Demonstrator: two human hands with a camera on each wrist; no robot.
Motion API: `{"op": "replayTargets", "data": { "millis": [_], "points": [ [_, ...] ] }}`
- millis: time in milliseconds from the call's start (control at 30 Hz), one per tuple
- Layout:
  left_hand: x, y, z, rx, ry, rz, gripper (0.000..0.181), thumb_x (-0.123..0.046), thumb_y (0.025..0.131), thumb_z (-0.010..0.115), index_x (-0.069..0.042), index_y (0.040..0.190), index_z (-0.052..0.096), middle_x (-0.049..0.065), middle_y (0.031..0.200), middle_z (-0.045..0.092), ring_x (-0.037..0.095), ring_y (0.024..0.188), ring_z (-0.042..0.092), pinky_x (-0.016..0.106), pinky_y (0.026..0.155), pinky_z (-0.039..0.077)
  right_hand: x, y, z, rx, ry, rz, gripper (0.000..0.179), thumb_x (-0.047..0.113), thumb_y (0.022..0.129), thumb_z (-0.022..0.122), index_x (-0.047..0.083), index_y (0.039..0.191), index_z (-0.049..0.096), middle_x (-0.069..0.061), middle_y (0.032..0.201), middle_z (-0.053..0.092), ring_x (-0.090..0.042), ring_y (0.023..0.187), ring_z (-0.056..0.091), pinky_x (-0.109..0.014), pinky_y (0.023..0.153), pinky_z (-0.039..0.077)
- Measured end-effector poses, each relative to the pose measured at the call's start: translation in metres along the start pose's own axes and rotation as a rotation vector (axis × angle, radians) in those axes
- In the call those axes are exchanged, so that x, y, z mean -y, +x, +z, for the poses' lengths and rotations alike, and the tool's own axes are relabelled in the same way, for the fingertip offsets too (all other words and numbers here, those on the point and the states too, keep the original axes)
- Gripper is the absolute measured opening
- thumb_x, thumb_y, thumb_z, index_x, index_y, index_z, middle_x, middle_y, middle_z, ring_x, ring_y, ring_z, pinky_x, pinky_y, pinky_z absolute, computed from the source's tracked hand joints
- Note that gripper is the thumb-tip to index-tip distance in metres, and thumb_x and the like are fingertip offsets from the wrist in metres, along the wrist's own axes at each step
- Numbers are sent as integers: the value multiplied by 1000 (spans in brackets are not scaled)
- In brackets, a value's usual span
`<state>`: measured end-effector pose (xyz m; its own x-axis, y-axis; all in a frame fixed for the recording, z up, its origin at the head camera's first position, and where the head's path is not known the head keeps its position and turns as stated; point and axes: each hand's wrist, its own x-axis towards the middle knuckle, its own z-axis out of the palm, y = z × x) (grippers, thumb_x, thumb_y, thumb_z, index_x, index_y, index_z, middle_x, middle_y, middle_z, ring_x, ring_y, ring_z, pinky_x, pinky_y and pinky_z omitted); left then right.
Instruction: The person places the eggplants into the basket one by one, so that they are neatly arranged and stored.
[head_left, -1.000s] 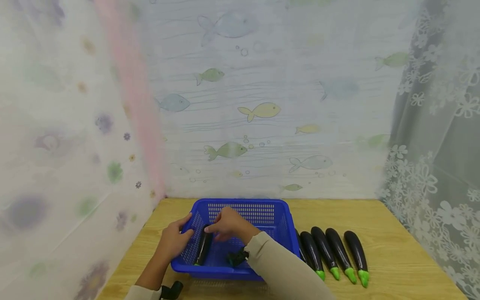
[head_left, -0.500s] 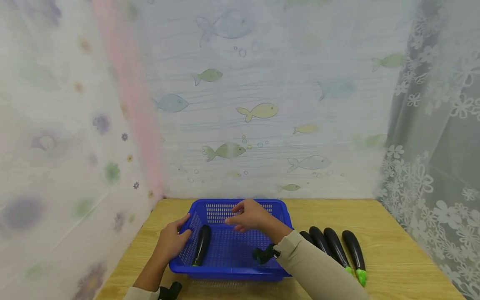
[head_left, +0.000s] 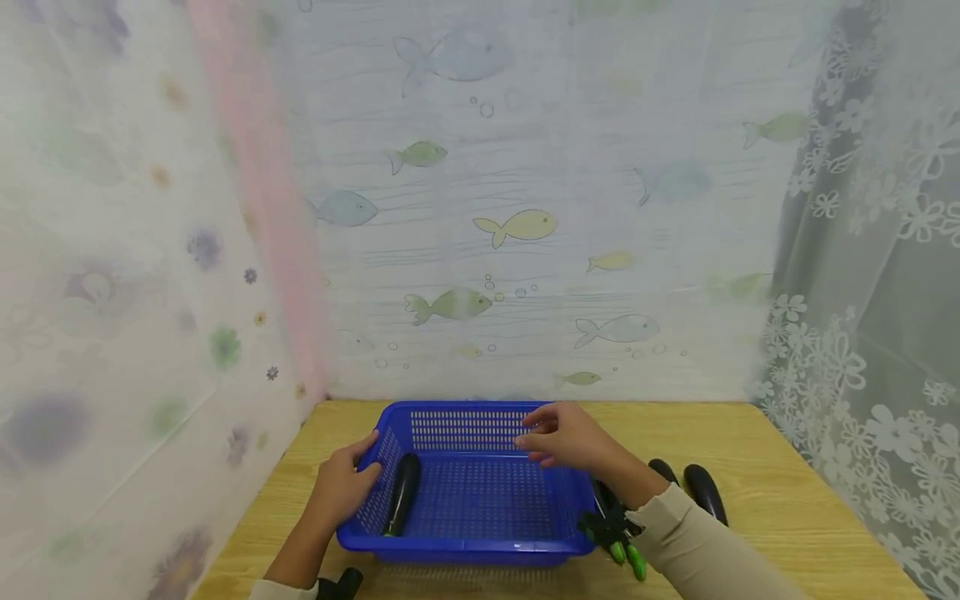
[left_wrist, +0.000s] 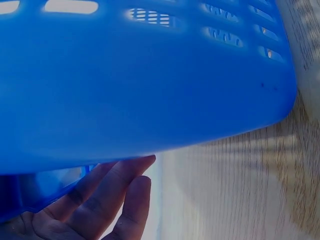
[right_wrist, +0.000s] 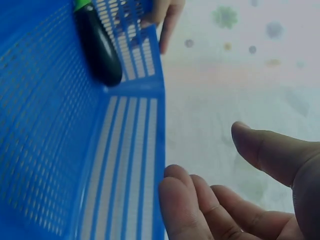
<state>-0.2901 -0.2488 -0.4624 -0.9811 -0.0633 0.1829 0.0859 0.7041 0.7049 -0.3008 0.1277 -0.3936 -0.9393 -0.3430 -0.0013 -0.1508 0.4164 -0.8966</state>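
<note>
A blue plastic basket (head_left: 480, 546) stands on the table, with one dark eggplant (head_left: 405, 492) lying along its left wall. My left hand (head_left: 341, 483) holds the basket's left rim, thumb over the edge; in the left wrist view its fingers (left_wrist: 107, 200) reach under the rim from outside. Above the basket's right side hovers my right hand (head_left: 566, 437), nothing in it, thumb and fingers apart in the right wrist view. More eggplants (head_left: 703, 490) lie to the right of the basket, partly hidden by the right forearm and sleeve.
The wooden table (head_left: 780, 483) extends to both sides of the basket. A curtain with printed fish (head_left: 525, 223) hangs behind it. Patterned sheets close in the left and right. Each wrist wears a black camera mount (head_left: 603, 525).
My right hand has left the eggplant in the basket and moved rightward, up over the basket's right side. The left hand keeps its place on the rim.
</note>
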Motion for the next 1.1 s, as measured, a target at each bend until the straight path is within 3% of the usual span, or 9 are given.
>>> {"op": "replayTargets", "data": {
  "millis": [367,600,833,1100],
  "points": [
    [2,1,-2,5,8,-9,59,-21,98,61,-13,155,49,25,147,57,41,120,66,55,87,59,-26,-30,-43,-123,15,77,55,27,92,78,-4,134,62,-14,108,72,-29,92,76,-44,75,63],
    [3,-1,1,1,1,3,59,-19,97,62,-11,154,50,26,146,58,43,121,65,56,87,58,-55,-48,-69,-156,-34,122,54,30,93,77,-1,134,62,-14,113,72,-28,93,74,-43,72,63],
    [3,-2,2,-11,-2,2,58,-19,96,63,-13,153,52,23,146,59,36,117,67,50,84,58,-85,-65,-96,-198,-98,189,55,34,94,75,-1,135,62,-15,120,71,-30,100,72,-44,75,62],
    [2,0,1,-4,5,-11,58,-20,97,62,-13,154,51,25,146,58,39,118,67,56,88,58,-108,-83,-123,-228,-148,189,59,36,96,73,-4,137,60,-23,127,66,-32,105,70,-44,78,62]
  ]
}}
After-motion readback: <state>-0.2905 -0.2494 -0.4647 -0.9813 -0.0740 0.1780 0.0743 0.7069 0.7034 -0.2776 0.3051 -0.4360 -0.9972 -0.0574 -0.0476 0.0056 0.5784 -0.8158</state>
